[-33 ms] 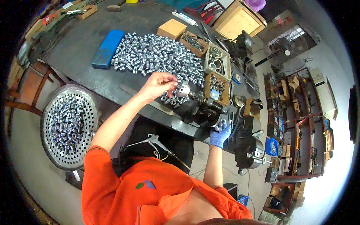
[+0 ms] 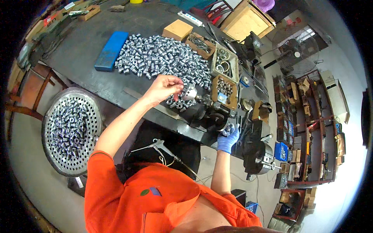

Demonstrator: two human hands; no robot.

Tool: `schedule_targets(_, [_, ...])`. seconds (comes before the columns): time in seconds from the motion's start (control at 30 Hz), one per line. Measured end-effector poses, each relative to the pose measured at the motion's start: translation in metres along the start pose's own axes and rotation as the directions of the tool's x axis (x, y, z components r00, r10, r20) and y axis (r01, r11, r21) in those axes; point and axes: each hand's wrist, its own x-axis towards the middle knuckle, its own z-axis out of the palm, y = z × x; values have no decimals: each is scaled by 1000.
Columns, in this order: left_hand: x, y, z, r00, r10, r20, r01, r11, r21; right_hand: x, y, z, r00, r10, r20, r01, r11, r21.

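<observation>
My left hand [image 2: 166, 88], bare, is at the front of a round metal chuck [image 2: 189, 93]. Its thumb and fingers are pinched together, and whatever they hold is hidden. The chuck sits on a dark bench machine [image 2: 211, 115] at the table's near edge. At that machine's right end is my right hand [image 2: 228, 136], in a blue glove. Its fingers curl beside a curved metal rim, and what lies inside them cannot be made out. Beyond the chuck spreads a large heap of shiny metal sleeves [image 2: 161, 56], with several more lying just below the chuck.
A perforated metal bowl [image 2: 95, 120] of similar parts stands at the left. A blue box [image 2: 112, 50] borders the heap. Small-part boxes [image 2: 234, 101] line the machine's far side. An air blow gun [image 2: 157, 144] hangs before me; another dark machine [image 2: 256, 155] stands right.
</observation>
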Motion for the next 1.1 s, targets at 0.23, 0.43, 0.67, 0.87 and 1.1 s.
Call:
schedule_targets(0.23, [3,-2,-1,999,-20,34,19,1000,15,-21,-5,7,992,-85,95,92,992,-81])
schedule_targets(0.43, [6,2,-5,990,13,143,-22,998,57,-44,-41,19,944,-18,330,62,991,-122])
schedule_targets(0.67, [4,-2,-4,999,28,39,-40,932,359,-2,-66,80,919,-228,322,311,921,-235])
schedule_targets(0.87, [0,-14,20,970,112,-217,58,759,649,69,-41,73,938,-165,304,237,947,-217])
schedule_targets(1.1, [1,-14,24,944,257,-205,-28,684,729,24,1,28,992,-108,72,126,936,-329])
